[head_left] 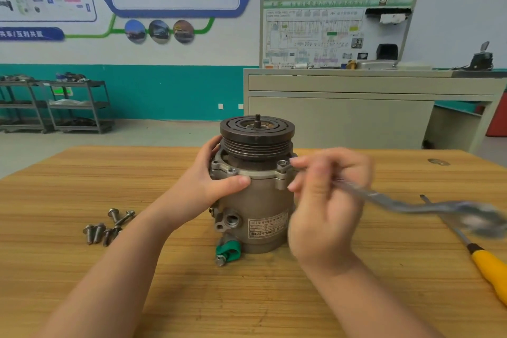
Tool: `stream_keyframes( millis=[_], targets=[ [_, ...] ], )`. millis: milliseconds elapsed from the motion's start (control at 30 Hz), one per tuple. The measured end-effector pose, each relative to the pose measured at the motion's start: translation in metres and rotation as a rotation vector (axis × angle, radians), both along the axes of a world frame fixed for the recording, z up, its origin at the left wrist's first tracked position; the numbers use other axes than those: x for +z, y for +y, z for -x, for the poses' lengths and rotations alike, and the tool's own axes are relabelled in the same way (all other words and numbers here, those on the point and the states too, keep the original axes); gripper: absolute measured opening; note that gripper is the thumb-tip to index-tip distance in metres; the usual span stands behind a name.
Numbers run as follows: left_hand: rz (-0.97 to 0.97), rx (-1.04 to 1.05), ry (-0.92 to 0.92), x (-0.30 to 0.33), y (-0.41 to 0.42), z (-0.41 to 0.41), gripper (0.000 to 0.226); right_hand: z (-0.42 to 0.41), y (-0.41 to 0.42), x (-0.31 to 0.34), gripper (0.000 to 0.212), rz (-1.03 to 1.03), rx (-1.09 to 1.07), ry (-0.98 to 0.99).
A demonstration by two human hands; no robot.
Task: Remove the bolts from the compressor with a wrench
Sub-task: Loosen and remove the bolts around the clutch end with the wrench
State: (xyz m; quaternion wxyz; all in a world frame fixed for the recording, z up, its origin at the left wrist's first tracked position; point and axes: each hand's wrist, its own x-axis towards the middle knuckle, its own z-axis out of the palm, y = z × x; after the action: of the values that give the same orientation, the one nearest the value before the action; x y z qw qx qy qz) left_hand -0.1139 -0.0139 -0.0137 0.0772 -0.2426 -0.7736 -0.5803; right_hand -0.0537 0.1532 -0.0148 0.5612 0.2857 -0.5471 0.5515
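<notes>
Two hands are working the compressor (256,186), which is standing upright mid-table (164,296). We are bracing its left flank with our left hand (216,173), fingers wrapped round the flange. Our right hand (326,200), the nearer one, is pinching the wrench (397,202), whose blurred shaft is running out to the right and toward us from the bolt (282,164) on the right flange ear. Loose bolts (109,225) are lying on the table to the left.

Loose bolts (109,225) left and screwdriver (477,250) right flank the compressor (256,186); table (247,296) front bare.
</notes>
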Motion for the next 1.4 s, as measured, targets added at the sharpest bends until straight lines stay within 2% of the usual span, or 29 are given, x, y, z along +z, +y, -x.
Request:
stream_keyframes(
  millis=[100,167,200,267,467,533,700,833,900,1033,1133,1200,1267,1400],
  targets=[
    [0.004,0.001,-0.009,-0.001,0.0,0.0,0.095,0.007,0.014,0.011,0.012,0.515,0.337,-0.312],
    [0.003,0.007,-0.014,-0.001,0.0,0.0,0.09,0.018,0.028,0.019,0.014,0.622,0.5,-0.502],
    [-0.002,0.01,-0.02,-0.001,-0.001,0.0,0.089,0.022,0.032,0.021,0.015,0.616,0.532,-0.547],
    [-0.006,0.012,-0.027,-0.001,-0.001,0.0,0.091,0.025,0.034,0.025,0.016,0.548,0.488,-0.509],
    [0.015,0.013,-0.032,0.001,0.0,-0.002,0.088,0.01,0.028,0.021,0.005,0.064,0.165,-0.079],
    [0.005,0.009,-0.03,0.0,-0.001,-0.001,0.088,0.008,0.025,0.018,0.01,-0.054,0.076,-0.007],
    [0.005,-0.006,-0.025,0.001,0.0,-0.002,0.093,0.01,0.019,0.014,0.007,-0.118,-0.049,0.075],
    [0.004,-0.003,-0.013,0.001,0.0,-0.002,0.099,0.006,0.007,0.003,0.024,-0.23,-0.107,0.126],
    [0.006,0.0,-0.007,0.001,0.0,-0.003,0.098,0.0,-0.001,-0.001,0.025,-0.15,0.011,0.086],
    [0.007,-0.001,-0.019,0.001,0.001,-0.003,0.09,-0.003,0.0,0.003,0.023,0.241,0.15,-0.112],
    [0.006,-0.002,-0.025,0.001,0.001,-0.003,0.079,0.001,0.01,0.009,0.02,0.416,0.277,-0.267],
    [0.002,-0.006,-0.036,0.001,0.0,-0.003,0.077,0.0,0.012,0.012,0.015,0.459,0.334,-0.246],
    [0.002,-0.01,-0.033,0.001,-0.001,-0.002,0.087,-0.002,0.013,0.015,0.012,0.447,0.343,-0.182],
    [0.007,-0.009,-0.031,0.002,-0.001,-0.003,0.098,-0.002,0.011,0.018,0.01,0.289,0.186,-0.108]
  ],
)
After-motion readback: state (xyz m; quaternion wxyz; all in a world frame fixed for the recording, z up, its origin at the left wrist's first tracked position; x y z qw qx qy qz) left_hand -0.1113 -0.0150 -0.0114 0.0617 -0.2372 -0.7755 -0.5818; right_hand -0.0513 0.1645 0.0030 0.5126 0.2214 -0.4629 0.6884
